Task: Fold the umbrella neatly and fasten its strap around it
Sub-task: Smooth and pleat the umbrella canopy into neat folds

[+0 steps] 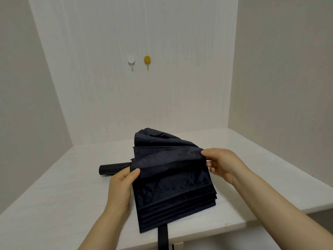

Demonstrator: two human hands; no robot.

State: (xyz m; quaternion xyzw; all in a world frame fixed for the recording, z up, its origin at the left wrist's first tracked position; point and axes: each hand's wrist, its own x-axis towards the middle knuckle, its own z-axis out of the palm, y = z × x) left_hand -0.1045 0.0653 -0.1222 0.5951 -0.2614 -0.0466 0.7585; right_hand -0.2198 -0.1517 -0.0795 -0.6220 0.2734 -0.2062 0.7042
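A collapsed dark navy umbrella [171,184] lies on the white table [63,195], its canopy spread in flat pleats toward me. Its black handle [113,169] points left, beyond the fabric. My left hand [122,184] pinches the canopy's left edge near the handle. My right hand [221,165] pinches the right end of the same fold, holding it slightly raised. The black strap [163,237] hangs from the canopy's near edge over the table's front edge. The far part of the canopy is bunched up loosely.
The table sits in a white alcove with walls on the left, back and right. Two small hooks, a white hook [131,60] and a yellow hook [147,60], are stuck on the back wall. The table's front edge runs just below the umbrella.
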